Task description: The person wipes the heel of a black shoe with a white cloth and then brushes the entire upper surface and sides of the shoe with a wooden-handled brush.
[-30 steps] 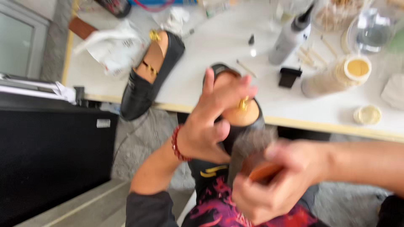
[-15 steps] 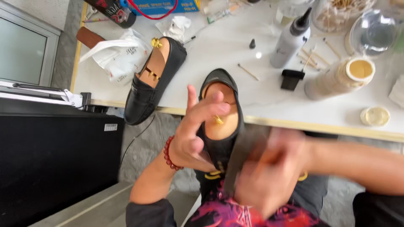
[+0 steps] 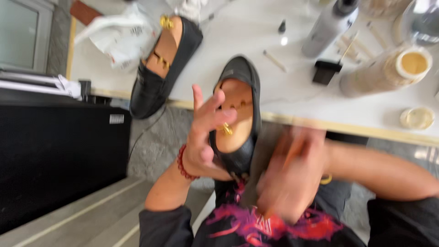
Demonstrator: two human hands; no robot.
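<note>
My left hand (image 3: 203, 132), with a red bead bracelet at the wrist, grips a black loafer (image 3: 238, 114) with a tan insole and a gold buckle, fingers partly spread over its opening. My right hand (image 3: 290, 171) is blurred by motion just right of the shoe's toe and grips a brush with an orange-brown handle (image 3: 292, 153), its bristles against the shoe's side. A second black loafer (image 3: 162, 64) lies on the white table (image 3: 256, 27), its toe hanging over the edge.
On the table stand a grey spray bottle (image 3: 327, 27), an open tan jar (image 3: 388, 73), a small round lid (image 3: 416, 118), a black clip (image 3: 325, 72), thin sticks and crumpled white paper (image 3: 121, 34). A black cabinet (image 3: 55, 151) stands at the left.
The view has shifted so the held shoe now sits lower against the table edge. My right hand with the brush has moved down along the shoe's side.
</note>
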